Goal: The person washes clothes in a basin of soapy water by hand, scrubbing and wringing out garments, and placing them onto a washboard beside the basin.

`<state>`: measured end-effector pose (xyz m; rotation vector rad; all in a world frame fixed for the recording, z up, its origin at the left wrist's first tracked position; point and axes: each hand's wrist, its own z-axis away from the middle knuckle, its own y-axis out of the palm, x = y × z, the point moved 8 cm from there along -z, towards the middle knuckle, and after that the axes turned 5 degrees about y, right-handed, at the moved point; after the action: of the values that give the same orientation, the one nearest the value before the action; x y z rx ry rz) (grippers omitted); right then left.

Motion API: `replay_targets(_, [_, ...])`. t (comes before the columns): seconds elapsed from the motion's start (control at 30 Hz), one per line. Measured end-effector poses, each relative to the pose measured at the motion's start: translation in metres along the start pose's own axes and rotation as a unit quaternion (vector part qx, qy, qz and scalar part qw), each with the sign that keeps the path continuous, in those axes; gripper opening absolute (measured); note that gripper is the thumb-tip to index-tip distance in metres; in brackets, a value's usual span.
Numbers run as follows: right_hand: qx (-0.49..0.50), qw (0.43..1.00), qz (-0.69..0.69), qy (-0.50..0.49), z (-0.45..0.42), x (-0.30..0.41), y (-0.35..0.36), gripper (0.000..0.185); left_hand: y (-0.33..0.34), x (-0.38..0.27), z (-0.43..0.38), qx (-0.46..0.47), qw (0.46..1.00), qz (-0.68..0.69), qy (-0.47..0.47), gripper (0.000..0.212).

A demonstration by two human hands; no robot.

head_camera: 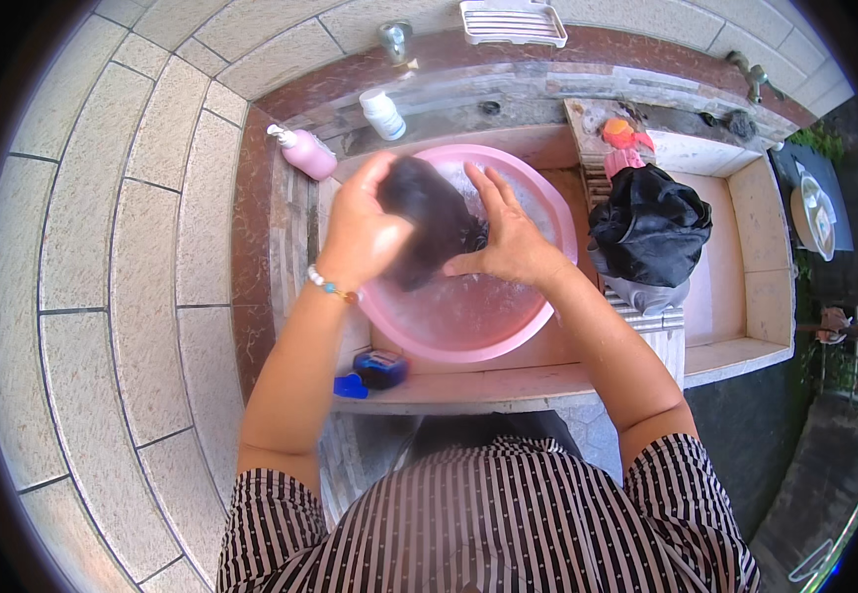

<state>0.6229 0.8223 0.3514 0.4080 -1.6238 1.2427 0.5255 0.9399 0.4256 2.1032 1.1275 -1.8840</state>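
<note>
Below me, a round pink plastic basin (466, 337) of soapy water stands in a tiled sink. My left hand (366, 237), with a beaded bracelet at the wrist, grips a dark wet cloth (421, 215) above the left part of the basin; the cloth is blurred. To its right my right hand (506, 241) is spread, thumb and fingers apart, over the water. Its thumb is close to the cloth; whether they touch I cannot tell. A heap of black wet fabric (651, 222) lies on the ridged washboard slab (651, 320) at the right, with grey fabric under it.
A pink pump bottle (309, 153) and a white bottle (383, 116) stand on the back ledge. A blue bottle (380, 369) is at the near left edge. Beyond the slab is a second basin compartment (721, 296). Taps (396, 42) and a soap rack (514, 22) are on the wall.
</note>
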Motion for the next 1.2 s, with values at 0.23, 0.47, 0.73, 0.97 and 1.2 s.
replay_targets(0.23, [0.081, 0.991, 0.051, 0.091, -0.032, -0.052, 0.034, 0.062, 0.044, 0.081, 0.013, 0.13, 0.976, -0.176, 0.011, 0.063])
replay_targets(0.47, [0.061, 0.953, 0.273, 0.114, -0.005, -0.119, 0.091, 0.054, 0.089, 0.201, 0.088, 0.253, 0.828, -0.403, -0.297, 0.111])
replay_targets(0.73, [0.312, 0.88, 0.296, 0.203, -0.003, -0.213, 0.155, 0.051, 0.114, 0.327, 0.11, 0.195, 0.877, -0.362, -0.249, 0.043])
replay_targets(0.97, [0.323, 0.88, 0.328, 0.116, -0.017, -0.181, 0.174, 0.046, 0.041, 0.478, 0.158, 0.19, 0.867, 0.004, -0.461, 0.049])
replay_targets(1.2, [0.25, 0.903, 0.315, 0.151, -0.013, -0.137, 0.095, 0.042, 0.124, 0.264, 0.106, 0.39, 0.841, -0.29, -0.238, 0.079])
